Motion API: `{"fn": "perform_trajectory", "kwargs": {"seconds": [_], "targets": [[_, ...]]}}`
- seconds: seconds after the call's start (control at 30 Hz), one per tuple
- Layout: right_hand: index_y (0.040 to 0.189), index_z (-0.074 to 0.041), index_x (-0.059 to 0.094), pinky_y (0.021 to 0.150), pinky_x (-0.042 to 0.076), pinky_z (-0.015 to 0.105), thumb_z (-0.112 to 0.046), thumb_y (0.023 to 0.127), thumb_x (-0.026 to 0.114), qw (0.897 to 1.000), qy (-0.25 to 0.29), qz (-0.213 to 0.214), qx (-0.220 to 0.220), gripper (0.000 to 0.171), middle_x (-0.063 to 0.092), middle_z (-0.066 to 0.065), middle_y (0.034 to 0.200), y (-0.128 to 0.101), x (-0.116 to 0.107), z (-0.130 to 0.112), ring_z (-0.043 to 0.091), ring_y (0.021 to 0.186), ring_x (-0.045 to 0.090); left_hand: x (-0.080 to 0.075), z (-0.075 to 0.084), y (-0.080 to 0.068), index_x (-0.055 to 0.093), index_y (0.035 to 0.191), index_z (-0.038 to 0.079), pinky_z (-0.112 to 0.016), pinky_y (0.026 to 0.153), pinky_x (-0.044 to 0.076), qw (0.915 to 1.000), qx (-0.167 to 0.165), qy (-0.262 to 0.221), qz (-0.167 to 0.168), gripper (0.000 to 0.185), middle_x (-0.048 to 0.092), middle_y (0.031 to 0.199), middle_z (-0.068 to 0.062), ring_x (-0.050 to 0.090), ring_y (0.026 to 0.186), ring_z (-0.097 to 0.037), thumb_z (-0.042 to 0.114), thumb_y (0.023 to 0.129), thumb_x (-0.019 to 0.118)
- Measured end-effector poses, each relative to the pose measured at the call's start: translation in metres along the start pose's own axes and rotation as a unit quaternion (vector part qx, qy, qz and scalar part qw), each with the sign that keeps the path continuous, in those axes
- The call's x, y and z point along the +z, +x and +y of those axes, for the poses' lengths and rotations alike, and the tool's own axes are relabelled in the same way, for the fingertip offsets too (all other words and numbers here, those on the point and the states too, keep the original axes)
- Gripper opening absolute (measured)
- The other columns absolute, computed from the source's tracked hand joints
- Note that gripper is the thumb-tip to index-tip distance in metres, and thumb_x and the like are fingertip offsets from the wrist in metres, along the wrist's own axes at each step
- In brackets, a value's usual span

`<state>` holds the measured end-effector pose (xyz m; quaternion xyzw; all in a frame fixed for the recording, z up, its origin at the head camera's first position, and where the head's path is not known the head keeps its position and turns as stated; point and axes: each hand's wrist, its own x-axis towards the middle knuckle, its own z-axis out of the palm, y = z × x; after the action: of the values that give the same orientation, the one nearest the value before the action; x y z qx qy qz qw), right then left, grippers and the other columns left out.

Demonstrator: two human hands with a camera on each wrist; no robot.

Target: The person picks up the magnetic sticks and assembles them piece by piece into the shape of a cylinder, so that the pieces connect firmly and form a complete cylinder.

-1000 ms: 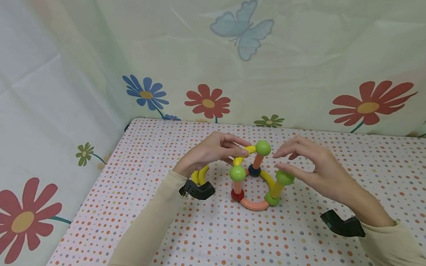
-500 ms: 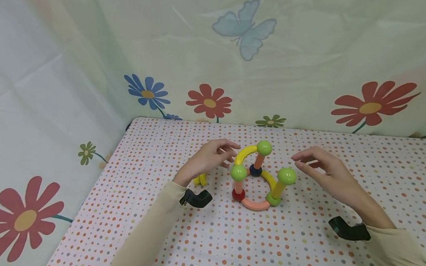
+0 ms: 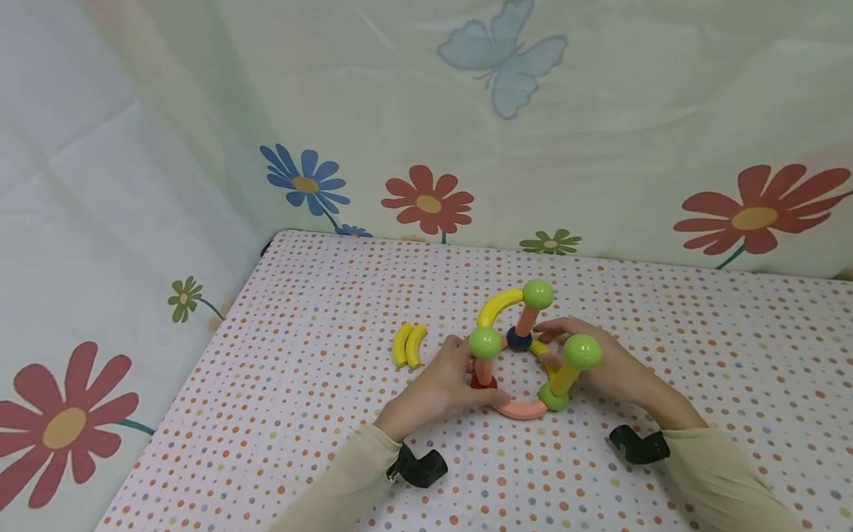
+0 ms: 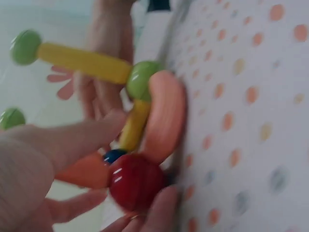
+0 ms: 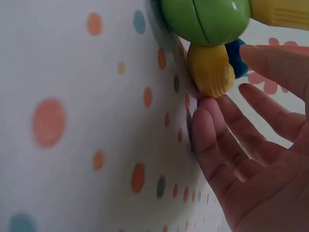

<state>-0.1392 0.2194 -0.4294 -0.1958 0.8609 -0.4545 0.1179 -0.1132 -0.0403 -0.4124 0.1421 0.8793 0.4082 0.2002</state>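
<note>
A building-toy frame of balls and rods stands on the table. Its base ring has a red ball (image 4: 137, 181), a dark blue ball (image 3: 519, 339), a lower green ball (image 3: 554, 396), a pink curved rod (image 3: 523, 410) and a yellow curved rod (image 5: 211, 70). Three posts rise to green balls (image 3: 538, 294); a yellow arch (image 3: 499, 305) links two of these. My left hand (image 3: 443, 388) grips the frame around the red ball, thumb toward the pink rod. My right hand (image 3: 602, 367) reaches behind the yellow post (image 3: 564, 380), its extended fingertips touching the yellow curved rod.
Two loose yellow curved rods (image 3: 408, 346) lie side by side on the dotted tablecloth (image 3: 331, 325), left of the frame. A flowered cloth backdrop (image 3: 609, 147) hangs behind the table's far edge.
My left hand has left the yellow arch and come down to the red ball. My right hand pulled away from the green ball, then moved in low to the base. The loose yellow rods are uncovered.
</note>
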Motion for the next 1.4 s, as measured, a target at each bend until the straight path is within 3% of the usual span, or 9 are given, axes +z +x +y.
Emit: {"fn": "perform_trajectory", "kwargs": {"seconds": [0.13,0.23,0.33,0.57,0.67,0.9,1.03,1.2,1.4], "targets": [[0.138,0.000,0.058,0.077,0.047,0.034,-0.009,0.102,0.067,1.000,0.006,-0.003,-0.010,0.039,0.065,0.020,0.124,0.006,0.003,-0.001,0.024,0.093,0.055,0.014,-0.001,0.000,0.061,0.129,0.008,-0.026,0.081,0.043,0.9990,0.011,0.009,0.043,0.047,0.046,0.112,-0.006,0.045,0.101,-0.016,0.026,0.092,0.083],[0.134,-0.001,0.059,0.072,0.046,0.031,-0.006,0.102,0.067,1.000,0.006,-0.007,-0.021,0.034,0.065,0.020,0.120,0.009,0.004,-0.001,0.022,0.088,0.054,0.019,0.001,0.000,0.062,0.132,0.007,-0.027,0.083,0.044,0.9976,0.017,0.021,0.063,0.047,0.047,0.114,-0.007,0.045,0.107,-0.019,0.022,0.093,0.082],[0.134,-0.001,0.059,0.073,0.048,0.032,-0.006,0.102,0.066,1.000,-0.002,-0.013,-0.025,0.033,0.065,0.020,0.120,0.010,0.004,-0.001,0.021,0.088,0.056,0.020,0.002,0.000,0.065,0.124,0.006,-0.027,0.081,0.044,0.9973,0.014,0.020,0.070,0.040,0.047,0.113,-0.007,0.045,0.109,-0.020,0.021,0.092,0.083],[0.135,-0.001,0.058,0.081,0.051,0.040,-0.005,0.098,0.071,0.999,-0.029,-0.022,-0.012,0.040,0.066,0.017,0.116,0.006,-0.001,-0.001,0.024,0.097,0.061,0.015,0.004,0.005,0.071,0.119,0.007,-0.025,0.080,0.045,0.9978,0.006,0.017,0.063,0.033,0.049,0.113,-0.005,0.045,0.099,-0.016,0.019,0.091,0.084],[0.134,-0.002,0.057,0.080,0.051,0.040,-0.006,0.096,0.074,0.999,-0.032,-0.029,0.014,0.042,0.067,0.014,0.110,0.002,-0.003,-0.002,0.023,0.094,0.062,0.011,0.003,0.009,0.073,0.107,0.007,-0.026,0.084,0.046,0.9975,0.007,0.022,0.066,0.024,0.050,0.111,-0.004,0.048,0.100,-0.015,0.018,0.090,0.085],[0.132,0.006,0.051,0.072,0.053,0.038,0.002,0.095,0.069,0.997,-0.029,-0.027,0.067,0.042,0.065,0.021,0.111,-0.013,-0.001,-0.009,0.023,0.086,0.063,-0.001,-0.002,0.026,0.067,0.094,0.009,-0.026,0.085,0.047,0.9961,0.044,0.012,0.075,0.020,0.055,0.106,-0.004,0.055,0.104,-0.019,0.010,0.088,0.086],[0.122,0.007,0.055,0.066,0.051,0.031,-0.003,0.096,0.071,0.996,-0.056,0.008,0.072,0.032,0.065,0.016,0.105,-0.025,0.006,-0.017,0.020,0.081,0.060,-0.006,-0.006,0.038,0.069,0.106,0.006,-0.023,0.086,0.050,0.9952,0.052,0.002,0.082,0.027,0.063,0.114,-0.006,0.061,0.103,-0.017,0.011,0.087,0.087],[0.114,0.003,0.061,0.064,0.051,0.028,-0.008,0.094,0.077,0.994,-0.080,0.032,0.068,0.027,0.067,0.007,0.098,-0.039,0.015,-0.023,0.017,0.081,0.059,-0.011,-0.005,0.048,0.069,0.120,0.004,-0.026,0.092,0.055,0.9961,0.066,-0.026,0.053,0.034,0.070,0.121,-0.007,0.068,0.111,-0.020,0.009,0.090,0.084],[0.105,-0.003,0.064,0.064,0.052,0.027,-0.011,0.092,0.081,0.996,-0.064,0.013,0.060,0.023,0.066,0.001,0.091,-0.048,0.022,-0.027,0.013,0.077,0.059,-0.015,-0.002,0.060,0.071,0.121,0.006,-0.024,0.093,0.054,0.9962,0.085,-0.017,-0.009,0.034,0.074,0.116,-0.006,0.070,0.108,-0.016,0.010,0.090,0.084]]}}
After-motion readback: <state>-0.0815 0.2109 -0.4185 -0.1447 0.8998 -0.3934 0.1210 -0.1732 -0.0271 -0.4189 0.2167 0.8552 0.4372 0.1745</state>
